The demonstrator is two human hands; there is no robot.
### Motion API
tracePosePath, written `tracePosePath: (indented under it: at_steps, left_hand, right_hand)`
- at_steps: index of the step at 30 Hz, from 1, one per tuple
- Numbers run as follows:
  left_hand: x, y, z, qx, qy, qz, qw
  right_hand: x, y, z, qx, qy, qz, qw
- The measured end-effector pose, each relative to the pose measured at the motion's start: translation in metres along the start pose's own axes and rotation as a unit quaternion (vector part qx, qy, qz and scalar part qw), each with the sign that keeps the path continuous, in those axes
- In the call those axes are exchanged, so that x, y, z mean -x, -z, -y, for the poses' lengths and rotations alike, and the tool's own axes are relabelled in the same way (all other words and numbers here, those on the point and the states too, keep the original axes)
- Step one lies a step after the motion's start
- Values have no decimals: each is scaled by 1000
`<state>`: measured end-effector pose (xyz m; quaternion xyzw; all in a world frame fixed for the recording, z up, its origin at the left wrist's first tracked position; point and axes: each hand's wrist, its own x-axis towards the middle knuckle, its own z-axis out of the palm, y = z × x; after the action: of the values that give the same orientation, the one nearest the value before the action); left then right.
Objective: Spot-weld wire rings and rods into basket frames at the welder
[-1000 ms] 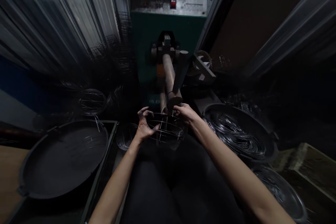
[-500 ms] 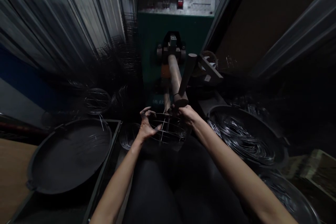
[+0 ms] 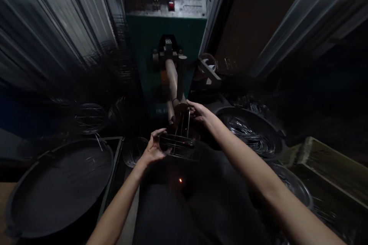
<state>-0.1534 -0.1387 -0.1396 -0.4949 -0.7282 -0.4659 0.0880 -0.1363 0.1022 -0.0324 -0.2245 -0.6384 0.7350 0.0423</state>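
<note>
A round wire grid lies under the copper arms of a green welding machine. My left hand grips the grid's near left rim with curled fingers. My right hand pinches the far ends of thin wires that stand on the grid beside the lower electrode tip. An orange spark glows below the grid, over my dark lap.
A large dark pan sits at the left in a frame. A basin of wire rings stands at the right, with another basin nearer. Finished wire grids are stacked at the left by corrugated sheeting.
The grid has tilted and dropped nearer to me. My right hand has moved up to the electrode tip with the wires. A spark has appeared below.
</note>
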Motion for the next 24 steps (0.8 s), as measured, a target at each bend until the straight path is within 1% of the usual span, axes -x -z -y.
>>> tracePosePath:
  at_steps: [2, 3, 4, 5, 6, 7, 8, 9, 11, 12, 13, 14, 15, 16, 17, 18, 19, 20, 21, 22, 24]
  left_hand:
    - [17, 10, -5, -55, -16, 119, 991]
    - [24, 16, -8, -71, -5, 186, 980]
    - [29, 23, -13, -70, 21, 243, 967]
    - [30, 28, -19, -55, 60, 275, 958]
    - [28, 30, -27, -30, 103, 277, 955]
    - [23, 28, -38, 0, 142, 254, 957]
    - [16, 23, -50, 32, 175, 218, 960]
    - [8, 13, -63, 59, 192, 175, 964]
    - [-8, -12, -87, 109, 204, 142, 962]
    - [-13, -25, -98, 127, 217, 125, 960]
    - [-16, -34, -105, 138, 228, 113, 957]
    - [-17, -40, -111, 143, 236, 99, 956]
    - [-17, -42, -114, 142, 239, 86, 957]
    - [-16, -39, -116, 138, 235, 75, 959]
    - [-15, -33, -117, 135, 227, 67, 962]
    - [-15, -25, -117, 132, 217, 61, 965]
    - [-16, -16, -118, 132, 207, 61, 968]
    - [-18, -6, -119, 133, 195, 66, 969]
    - [-22, 3, -121, 135, 185, 75, 970]
    - [-26, 10, -122, 138, 177, 82, 971]
    - [-37, 21, -123, 145, 171, 83, 971]
  right_hand:
    - [28, 14, -10, -18, -28, 0, 999]
    - [45, 20, -20, -23, -39, -6, 999]
    - [62, 23, -32, -15, -40, -11, 999]
    - [79, 23, -46, 6, -30, -14, 999]
    - [94, 19, -60, 41, -8, -18, 999]
    - [108, 13, -75, 89, 26, -24, 995]
    - [119, 4, -88, 143, 67, -33, 987]
    - [128, -6, -100, 200, 105, -41, 973]
    - [145, -24, -115, 305, 159, -45, 938]
    - [152, -28, -119, 349, 177, -26, 920]
    - [160, -28, -119, 384, 196, 12, 902]
    - [168, -23, -117, 409, 219, 55, 884]
    - [176, -12, -111, 423, 251, 82, 867]
    - [184, 2, -103, 431, 287, 79, 852]
    - [190, 18, -93, 437, 320, 46, 839]
    - [194, 35, -83, 446, 346, -8, 825]
    - [195, 50, -72, 458, 364, -64, 808]
    - [193, 63, -62, 475, 376, -100, 789]
    - [188, 73, -53, 493, 383, -108, 773]
    - [182, 79, -46, 507, 388, -92, 764]
    - [166, 82, -37, 514, 388, -47, 763]
